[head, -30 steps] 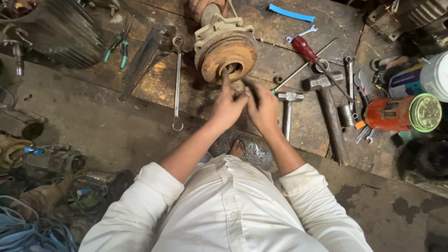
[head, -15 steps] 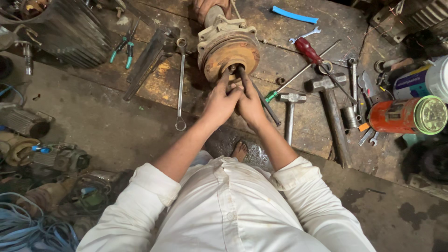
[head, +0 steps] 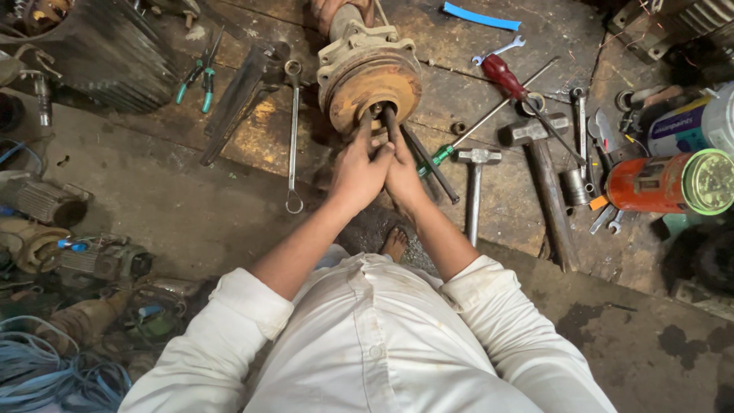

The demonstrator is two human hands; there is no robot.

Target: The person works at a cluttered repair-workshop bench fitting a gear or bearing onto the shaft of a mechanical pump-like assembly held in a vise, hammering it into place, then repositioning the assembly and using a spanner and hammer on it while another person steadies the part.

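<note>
Seen from above, a person in a white shirt (head: 382, 336) crouches over a greasy wooden work board (head: 489, 69) on a workshop floor. At far left lie a coil of blue cable (head: 46, 367) and small motors; a large dark finned motor casing (head: 99, 46) sits at top left. Next to it lie green-handled pliers (head: 195, 76), a dark flat bar (head: 241, 95) and a long ring spanner (head: 293, 138).

In the middle stands a rusty round pump housing (head: 371, 80), its open face turned toward the person. The left hand (head: 359, 172) and right hand (head: 403, 172) are pressed side by side just below that face, each closed around a dark metal rod (head: 388, 122) whose tip sits in the central hole. A second rod (head: 432, 172) slants away to the right beneath the hands.

To do this well, the rods likely need even pressure on opposite sides of the hole, kept level so nothing jams, with fingers clear of the rusty rim.

Further right lie a hammer (head: 474, 187), a red-handled screwdriver (head: 508, 76), a larger hammer (head: 539, 164), a blue strip (head: 480, 17), small spanners and an orange can (head: 661, 183).
</note>
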